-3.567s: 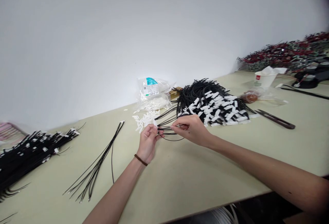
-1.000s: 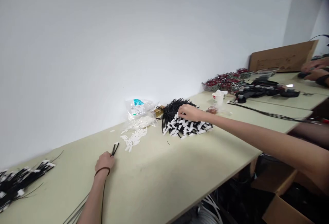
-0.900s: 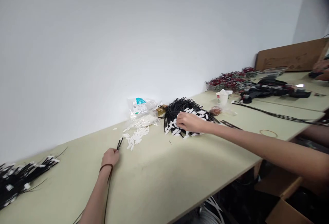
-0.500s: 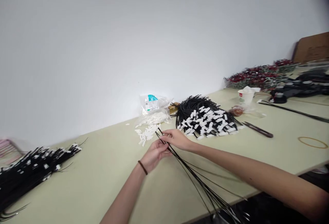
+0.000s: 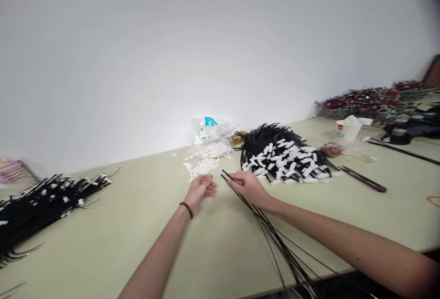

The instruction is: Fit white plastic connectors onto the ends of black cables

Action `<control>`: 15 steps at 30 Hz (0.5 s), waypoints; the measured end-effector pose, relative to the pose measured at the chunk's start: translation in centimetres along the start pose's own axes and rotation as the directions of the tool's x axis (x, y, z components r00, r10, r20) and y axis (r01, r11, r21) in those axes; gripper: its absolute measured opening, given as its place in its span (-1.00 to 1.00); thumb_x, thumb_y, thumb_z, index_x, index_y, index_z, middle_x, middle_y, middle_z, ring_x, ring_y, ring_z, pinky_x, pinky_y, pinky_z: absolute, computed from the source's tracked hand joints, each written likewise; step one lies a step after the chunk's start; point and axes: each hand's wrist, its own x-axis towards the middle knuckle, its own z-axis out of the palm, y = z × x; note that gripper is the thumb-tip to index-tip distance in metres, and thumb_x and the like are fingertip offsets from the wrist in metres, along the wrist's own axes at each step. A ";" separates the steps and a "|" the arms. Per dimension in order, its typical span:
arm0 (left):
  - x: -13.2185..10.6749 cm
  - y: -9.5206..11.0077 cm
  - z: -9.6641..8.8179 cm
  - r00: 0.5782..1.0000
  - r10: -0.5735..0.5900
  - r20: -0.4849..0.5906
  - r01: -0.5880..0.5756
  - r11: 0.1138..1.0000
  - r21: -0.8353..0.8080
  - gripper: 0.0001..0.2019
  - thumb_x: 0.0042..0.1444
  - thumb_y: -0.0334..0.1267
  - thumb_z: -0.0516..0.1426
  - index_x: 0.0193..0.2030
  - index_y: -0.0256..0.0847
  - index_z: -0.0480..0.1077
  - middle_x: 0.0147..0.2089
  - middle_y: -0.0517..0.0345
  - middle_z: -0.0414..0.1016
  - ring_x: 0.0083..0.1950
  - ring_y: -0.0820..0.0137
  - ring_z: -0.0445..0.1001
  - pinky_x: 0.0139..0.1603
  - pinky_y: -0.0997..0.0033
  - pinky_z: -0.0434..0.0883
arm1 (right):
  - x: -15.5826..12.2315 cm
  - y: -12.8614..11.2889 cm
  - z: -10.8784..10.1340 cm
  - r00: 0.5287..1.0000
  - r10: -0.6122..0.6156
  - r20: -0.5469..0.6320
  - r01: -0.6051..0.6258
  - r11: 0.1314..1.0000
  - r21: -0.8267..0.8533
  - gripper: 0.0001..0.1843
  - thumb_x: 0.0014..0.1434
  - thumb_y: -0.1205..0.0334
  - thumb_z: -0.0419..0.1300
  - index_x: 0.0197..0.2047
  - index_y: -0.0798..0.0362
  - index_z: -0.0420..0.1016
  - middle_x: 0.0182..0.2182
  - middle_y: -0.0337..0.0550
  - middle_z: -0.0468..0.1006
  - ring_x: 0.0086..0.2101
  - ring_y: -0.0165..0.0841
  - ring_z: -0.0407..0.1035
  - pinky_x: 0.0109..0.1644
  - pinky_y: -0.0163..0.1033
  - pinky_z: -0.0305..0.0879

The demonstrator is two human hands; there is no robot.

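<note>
My right hand (image 5: 248, 186) pinches the upper end of a bundle of thin black cables (image 5: 271, 235) that trails down toward the table's near edge. My left hand (image 5: 199, 190), with a brown band on its wrist, hovers just left of the bundle, fingers loosely curled, holding nothing I can see. Directly beyond it lies a scatter of small white plastic connectors (image 5: 201, 169) spilling from a clear bag (image 5: 210, 135).
A heap of black cables with white connectors (image 5: 285, 157) lies right of the bag. Another such pile (image 5: 41, 200) lies at far left. Scissors (image 5: 360, 178), a paper cup (image 5: 348, 129), red-and-dark parts (image 5: 371, 100) sit right on the pale green table (image 5: 103, 244).
The right hand left the heap and met the left over the bundle. Since half a second ago my left hand has let go and drawn left; the right hand alone keeps the cables.
</note>
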 end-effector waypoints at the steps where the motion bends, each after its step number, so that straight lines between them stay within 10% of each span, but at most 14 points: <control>1: 0.0 0.1 0.0 1.000 -0.019 0.022 0.020 0.999 -0.030 -0.70 0.05 -0.09 0.12 -0.25 -0.34 0.33 -0.48 0.13 0.42 -0.54 0.55 0.36 -0.51 0.55 0.29 | -0.2 -0.1 0.1 1.000 -0.025 -0.017 0.024 0.999 -0.043 -0.78 0.11 0.20 0.06 -0.41 0.11 0.46 -0.57 -0.24 0.26 -0.48 -0.43 0.11 -0.39 -0.34 0.04; 7: 0.0 -0.1 -0.4 0.948 -0.194 0.254 0.202 0.979 -0.007 -0.70 0.02 -0.10 0.15 -0.29 -0.36 0.42 -0.43 0.01 0.50 -0.43 0.44 0.47 -0.35 0.48 0.39 | -2.3 -1.5 2.1 0.988 -0.110 0.107 0.150 0.828 -0.540 -0.75 0.07 0.42 0.02 -0.25 0.04 0.47 -0.41 -0.15 0.41 -0.45 -0.41 0.24 -0.41 -0.34 0.00; 15: 0.4 -0.3 -3.1 0.855 -0.230 0.465 0.188 0.973 0.135 -0.64 -0.14 -0.25 0.28 -0.16 -0.29 0.44 -0.33 0.01 0.53 -0.36 0.42 0.49 -0.24 0.41 0.39 | 2.0 -0.2 1.4 0.992 -0.104 0.066 0.123 0.897 -0.425 -0.75 0.13 0.30 0.03 -0.25 0.14 0.53 -0.38 -0.10 0.51 -0.39 -0.38 0.33 -0.28 -0.32 0.18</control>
